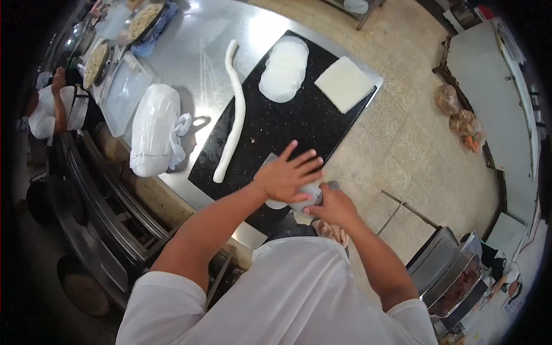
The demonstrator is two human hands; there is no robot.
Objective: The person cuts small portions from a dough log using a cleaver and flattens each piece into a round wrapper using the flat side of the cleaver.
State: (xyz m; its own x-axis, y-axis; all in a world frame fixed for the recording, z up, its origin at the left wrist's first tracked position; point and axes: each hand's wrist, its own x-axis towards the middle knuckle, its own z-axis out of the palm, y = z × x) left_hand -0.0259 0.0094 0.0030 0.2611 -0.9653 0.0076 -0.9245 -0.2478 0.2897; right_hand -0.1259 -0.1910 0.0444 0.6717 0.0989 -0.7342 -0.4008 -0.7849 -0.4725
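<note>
My left hand (290, 175) is spread flat, palm down, over a greyish, see-through sheet (307, 197) near the front edge of a black stone slab (267, 129). With fingers curled, my right hand (333, 206) grips the sheet's right side. A pale round piece of dough (276, 204) shows partly from under my left hand; the rest is hidden. Left of the hands, a long white dough rope (236, 115) lies across the slab. Thin white rounds (283, 69) overlap at the far end, beside a square white stack (345, 84).
A plastic-wrapped white bundle (155, 129) and a clear plastic tub (123, 95) stand on the steel table (198, 29). Pans of pale food (144, 23) are at the far left, near another person (52, 109). A metal tray (457, 284) stands at lower right.
</note>
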